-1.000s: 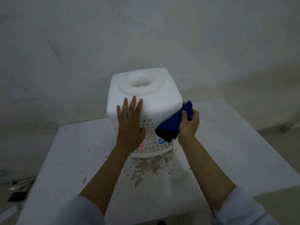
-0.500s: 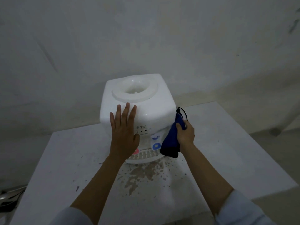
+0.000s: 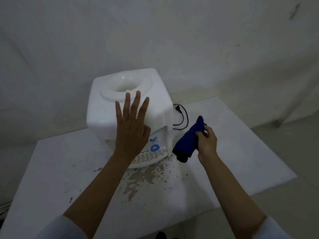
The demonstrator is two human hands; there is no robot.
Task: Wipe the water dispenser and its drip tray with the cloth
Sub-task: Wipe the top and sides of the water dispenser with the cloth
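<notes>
A white tabletop water dispenser (image 3: 103, 114) stands at the back of a white table (image 3: 51, 166), turned a little to the right. Its slotted drip tray (image 3: 148, 156) sticks out at the front, partly hidden by my left wrist. My left hand (image 3: 133, 128) lies flat with straight, spread fingers on the dispenser's top front. My right hand (image 3: 206, 140) grips a folded dark blue cloth (image 3: 189, 140), held off the dispenser's right side, apart from it.
A black power cord with its plug (image 3: 181, 116) lies on the table behind the dispenser's right side. Brown stains and specks (image 3: 143, 176) cover the tabletop in front of the drip tray. Pale walls close in behind the table.
My right hand has pulled the cloth away from the dispenser's right side, out to the right. The dispenser has turned to the right under my left hand, baring the cord.
</notes>
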